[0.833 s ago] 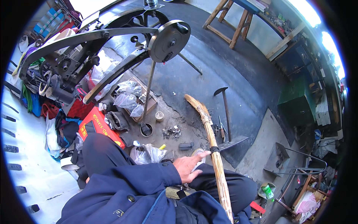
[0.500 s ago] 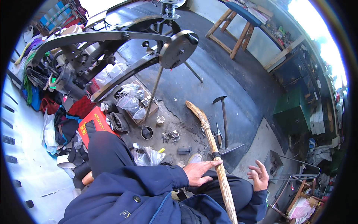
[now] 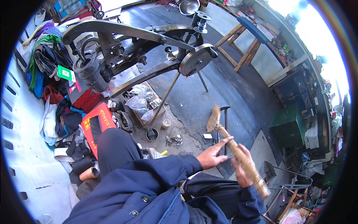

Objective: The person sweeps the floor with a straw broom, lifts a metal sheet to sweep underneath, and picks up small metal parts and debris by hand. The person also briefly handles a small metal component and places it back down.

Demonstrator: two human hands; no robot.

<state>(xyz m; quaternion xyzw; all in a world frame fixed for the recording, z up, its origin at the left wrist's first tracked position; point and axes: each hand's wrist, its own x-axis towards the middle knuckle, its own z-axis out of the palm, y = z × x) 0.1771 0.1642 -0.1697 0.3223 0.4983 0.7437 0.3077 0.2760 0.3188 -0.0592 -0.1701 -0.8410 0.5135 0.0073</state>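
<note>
A straw hand broom (image 3: 242, 155) lies slantwise over my right knee, its bushy bent head (image 3: 214, 119) pointing away and its bound handle toward me. My right hand (image 3: 244, 170), slightly blurred, is closed round the handle from beneath, part of its fingers hidden by the straw. From the left comes my left hand (image 3: 213, 155), index finger stretched out to the broom's edge and thumb apart from it. A thin light bit shows between the left thumb and the right hand; I cannot make out what it is. Beyond the broom, a dark metal anvil stand (image 3: 225, 123) is partly covered.
A hand-cranked sewing machine (image 3: 149, 52) stands at the far left. Before it are a box of plastic bags (image 3: 140, 102), a tin (image 3: 151, 134) and a red box (image 3: 100, 121) with a phone on it. A wooden stool (image 3: 248, 41) and a green cabinet (image 3: 289, 127) stand to the right.
The broom has swung and shifted right, its head lower and nearer. My right hand, open and apart before, has closed on the handle. My left hand has moved right and up. The view has shifted.
</note>
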